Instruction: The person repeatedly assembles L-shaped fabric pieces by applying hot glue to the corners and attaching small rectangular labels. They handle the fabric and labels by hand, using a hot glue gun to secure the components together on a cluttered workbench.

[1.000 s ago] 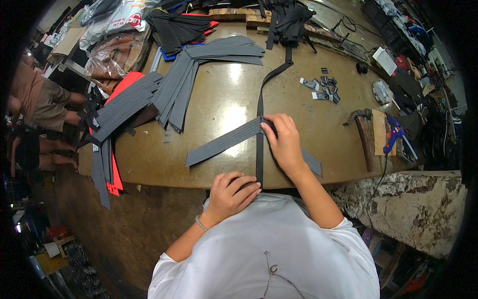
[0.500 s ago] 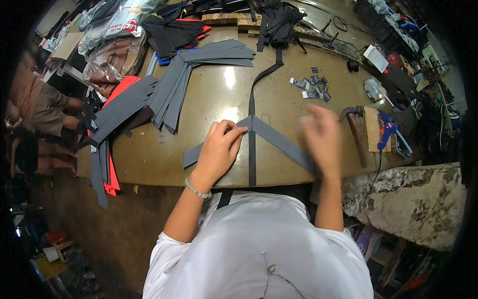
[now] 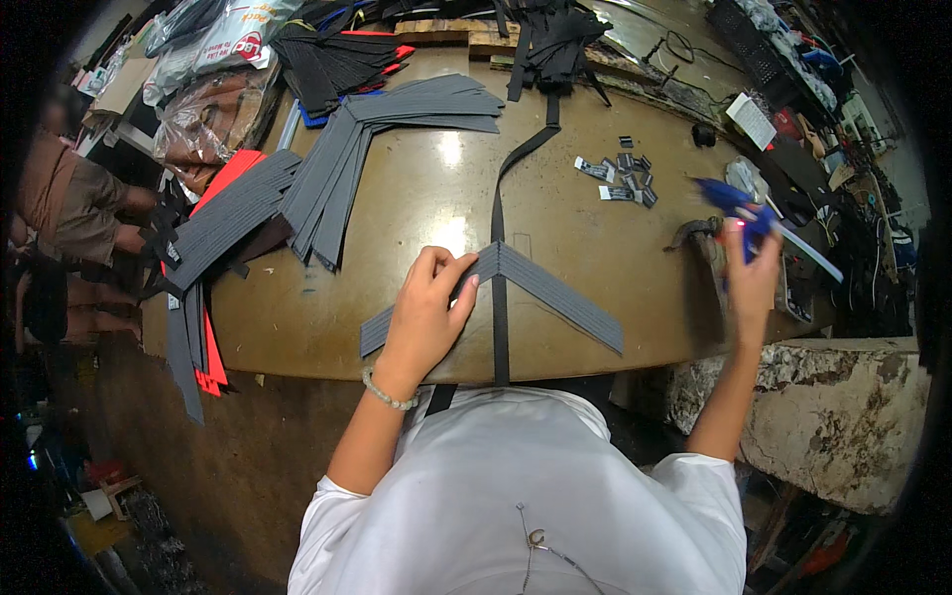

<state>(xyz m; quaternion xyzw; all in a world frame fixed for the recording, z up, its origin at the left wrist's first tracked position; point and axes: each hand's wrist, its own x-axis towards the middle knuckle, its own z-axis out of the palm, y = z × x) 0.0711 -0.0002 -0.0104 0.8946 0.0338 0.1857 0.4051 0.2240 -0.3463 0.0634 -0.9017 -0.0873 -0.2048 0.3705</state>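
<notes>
A grey V-shaped strip piece (image 3: 560, 296) lies on the table, its peak crossing a long black strap (image 3: 501, 342) that runs away from me. My left hand (image 3: 424, 307) has its thumb and fingers closed on the left arm of the grey piece, close to the peak; part of that arm is hidden under the hand. Over at the right, my right hand (image 3: 754, 273) grips a blue glue gun (image 3: 756, 220), lifted off the table and slightly blurred, its nozzle toward the upper left. A white glue stick (image 3: 811, 252) sticks out of the gun's back.
Stacks of grey strips (image 3: 332, 178) and red-edged strips (image 3: 213, 347) lie at the left. Small labels (image 3: 625, 180) are scattered right of the strap. A hammer (image 3: 694, 231) rests beside the right hand. Black straps (image 3: 555, 50) are piled at the back. A person (image 3: 84, 198) is at far left.
My right hand has moved right from beside the grey piece and picked up the glue gun from its brown board. My left hand stays on the grey piece.
</notes>
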